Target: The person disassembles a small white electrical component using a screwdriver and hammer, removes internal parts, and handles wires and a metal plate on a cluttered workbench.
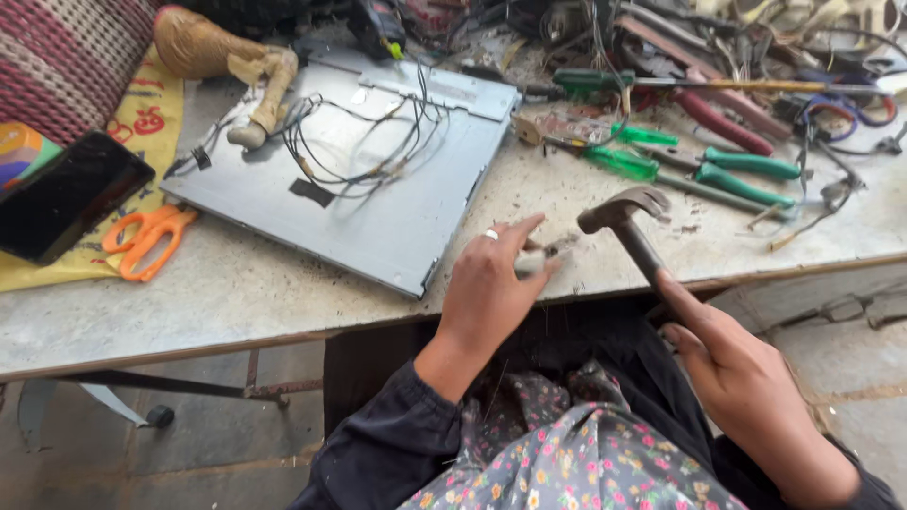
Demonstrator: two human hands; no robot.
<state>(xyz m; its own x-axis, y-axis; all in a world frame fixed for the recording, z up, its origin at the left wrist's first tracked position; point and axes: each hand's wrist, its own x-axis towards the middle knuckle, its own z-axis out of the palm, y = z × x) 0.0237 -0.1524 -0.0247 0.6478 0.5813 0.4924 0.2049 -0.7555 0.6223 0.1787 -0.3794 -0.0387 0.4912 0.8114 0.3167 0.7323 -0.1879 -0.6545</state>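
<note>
While my left hand (491, 288) pinches a small pale metal piece (532, 262) at the grey worktable's (236, 293) near edge, my right hand (746, 387) is clenched around the dark-handled steel hammer (628, 227); a crooked blow could crush those fingertips (546, 267)

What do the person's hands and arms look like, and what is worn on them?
The left hand is bare and wears a pale ring on one finger. Its arm has a dark, long sleeve gathered at the wrist. The right hand is bare, with no ring visible.
</note>
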